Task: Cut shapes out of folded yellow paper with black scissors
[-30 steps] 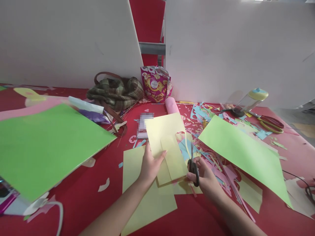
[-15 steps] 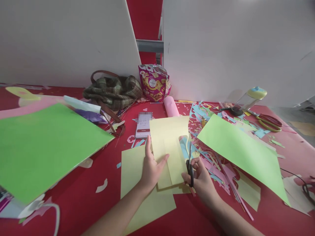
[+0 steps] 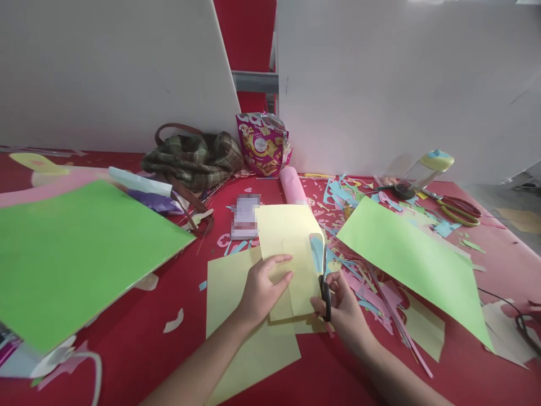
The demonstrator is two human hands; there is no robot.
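Currently, partial cutting is judged to have been reached in the held yellow sheet (image 3: 285, 225). A curved opening is seen near its right edge, bordered by a narrow strip (image 3: 323, 243) that appears joined at the top; whether the strip is joined lower down cannot be told. Full separation is not shown.

The held sheet is clamped by the left hand (image 3: 258, 293), its thumb and index finger slightly apart on the near face; the remaining fingers are partly hidden. Most of the sheet extends beyond and to the right of these fingertips. Black-handled scissors (image 3: 325, 299) are gripped by the right hand (image 3: 349, 318), with fingers closed round the handles and blades directed away, beside the strip. Loose yellow paper (image 3: 228, 282) lies beneath and left of the left fingers; a green sheet (image 3: 408, 262) lies right of the right fingers.
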